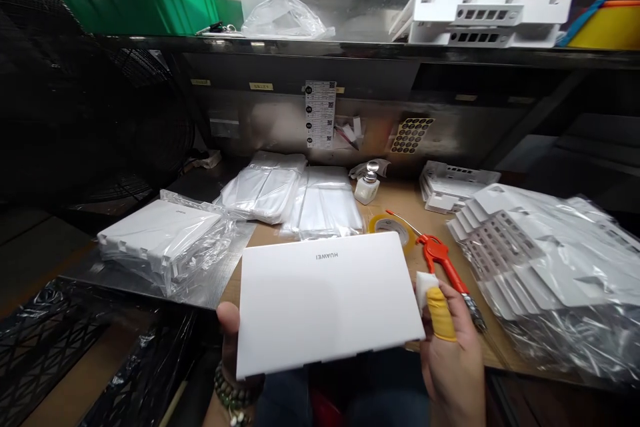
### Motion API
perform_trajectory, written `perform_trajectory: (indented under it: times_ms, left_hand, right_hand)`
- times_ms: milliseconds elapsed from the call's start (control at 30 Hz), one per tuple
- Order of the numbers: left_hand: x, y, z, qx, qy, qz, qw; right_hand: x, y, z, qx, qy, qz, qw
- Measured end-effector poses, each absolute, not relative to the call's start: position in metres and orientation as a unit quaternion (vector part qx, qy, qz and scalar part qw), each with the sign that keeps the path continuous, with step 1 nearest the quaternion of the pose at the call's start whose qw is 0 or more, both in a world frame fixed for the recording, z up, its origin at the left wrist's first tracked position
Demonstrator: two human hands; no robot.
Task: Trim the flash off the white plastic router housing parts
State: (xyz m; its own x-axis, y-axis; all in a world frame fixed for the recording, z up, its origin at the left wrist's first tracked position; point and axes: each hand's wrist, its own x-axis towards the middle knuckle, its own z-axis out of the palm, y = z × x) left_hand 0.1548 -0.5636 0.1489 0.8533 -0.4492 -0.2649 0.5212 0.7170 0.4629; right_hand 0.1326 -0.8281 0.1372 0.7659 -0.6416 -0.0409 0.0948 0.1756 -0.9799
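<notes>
A flat rectangular white plastic casing (327, 310) is gripped at its left edge by the left hand (231, 333), its fingers hidden; a small white pad (425, 288) is pinched in the right hand (453, 357). Above the near edge of the brown work surface (397, 195), the casing is best steadied by its sides, its face left untouched.

Bags (325, 200) are lying behind cover (327, 307), air gun (436, 250) lying right of tape (380, 221), bin (135, 7) sitting on shelf (365, 48)
</notes>
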Motion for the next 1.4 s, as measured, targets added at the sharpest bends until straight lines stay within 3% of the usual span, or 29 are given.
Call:
perform_trajectory:
  times_ms: [267,533,767,1000,1400]
  left_hand:
    - [0.152,-0.559,0.146,0.302,0.130,-0.240,0.913]
    - [0.164,-0.562,0.160,0.586,0.168,-0.144,0.780]
    - [0.165,-0.579,0.189,0.745,-0.033,-0.037,0.665]
    - [0.171,-0.588,0.196,0.761,-0.144,-0.028,0.631]
    - [0.190,-0.561,0.168,0.811,-0.238,0.018,0.535]
  right_hand:
    - [0.131,-0.823,0.139,-0.590,0.223,-0.199,0.750]
    - [0.130,-0.846,0.121,-0.622,0.164,-0.284,0.711]
    - [0.134,-0.863,0.137,-0.652,0.141,-0.388,0.636]
    - [0.130,-0.849,0.161,-0.531,0.140,-0.238,0.801]
    - [0.129,-0.839,0.159,-0.459,0.137,-0.223,0.849]
